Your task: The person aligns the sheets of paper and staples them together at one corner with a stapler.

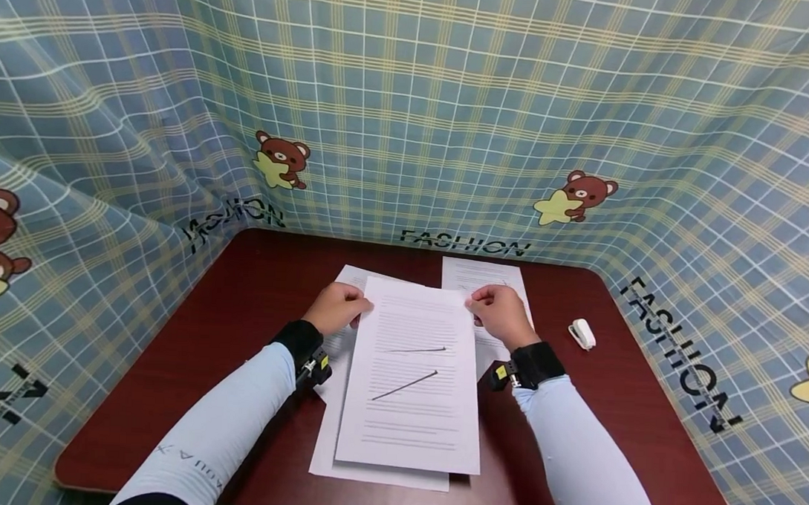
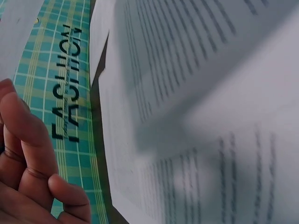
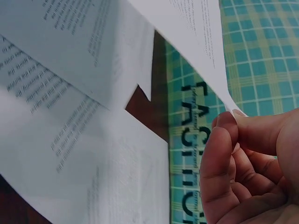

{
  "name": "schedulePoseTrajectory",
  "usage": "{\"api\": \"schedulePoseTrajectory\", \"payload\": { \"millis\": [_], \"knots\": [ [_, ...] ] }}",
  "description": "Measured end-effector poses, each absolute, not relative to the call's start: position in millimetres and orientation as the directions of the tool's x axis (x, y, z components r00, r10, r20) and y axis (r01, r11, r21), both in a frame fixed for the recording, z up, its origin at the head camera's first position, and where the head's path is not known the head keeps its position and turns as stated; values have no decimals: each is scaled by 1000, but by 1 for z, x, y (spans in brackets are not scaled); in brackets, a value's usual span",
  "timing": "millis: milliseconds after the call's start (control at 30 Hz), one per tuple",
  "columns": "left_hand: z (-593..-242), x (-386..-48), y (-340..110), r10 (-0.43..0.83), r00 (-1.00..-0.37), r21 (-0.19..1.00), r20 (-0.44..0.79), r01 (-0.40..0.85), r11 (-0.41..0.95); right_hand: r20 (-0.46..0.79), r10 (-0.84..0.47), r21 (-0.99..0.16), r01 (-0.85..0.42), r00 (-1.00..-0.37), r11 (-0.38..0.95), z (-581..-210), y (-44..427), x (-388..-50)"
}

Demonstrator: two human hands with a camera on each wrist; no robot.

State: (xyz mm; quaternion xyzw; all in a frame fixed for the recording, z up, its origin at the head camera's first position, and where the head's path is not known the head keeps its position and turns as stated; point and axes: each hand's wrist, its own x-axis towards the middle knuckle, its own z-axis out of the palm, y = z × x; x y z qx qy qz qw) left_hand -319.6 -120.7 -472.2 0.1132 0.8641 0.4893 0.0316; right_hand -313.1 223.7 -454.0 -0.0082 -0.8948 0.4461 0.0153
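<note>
A printed sheet of paper (image 1: 408, 423) with two dark pen strokes across its text is held up over other papers. My left hand (image 1: 336, 308) pinches its upper left edge, and my right hand (image 1: 504, 314) pinches the upper right corner. In the right wrist view the thumb and index finger of my right hand (image 3: 247, 163) meet on the corner of the lifted sheet (image 3: 205, 51). The left wrist view shows curled fingers of my left hand (image 2: 32, 158) beside the raised sheet (image 2: 16, 37); the fingertips there are partly cut off.
Beneath lie more printed sheets: one at the left (image 1: 353, 277), one at the back right (image 1: 480, 274), and one whose lower edge (image 1: 376, 476) shows below. A white stapler (image 1: 582, 334) lies on the dark red table (image 1: 242, 306). Plaid cloth (image 1: 382, 118) surrounds the table's back and sides.
</note>
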Motion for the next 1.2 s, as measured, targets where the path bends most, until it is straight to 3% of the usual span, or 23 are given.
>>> {"api": "schedulePoseTrajectory", "payload": {
  "millis": [367,700,1200],
  "knots": [
    [-490,-322,-135,179,-984,783,-4,109,613,-17,49,-781,44,-999,622,-480,203,-315],
    [-509,-326,-142,179,-984,700,11,135,701,-53,69,-726,85,-996,683,-492,190,-314],
    [-521,-328,-145,133,-991,607,-21,93,789,14,27,-628,13,-1000,778,-500,180,-315]
  ]
}}
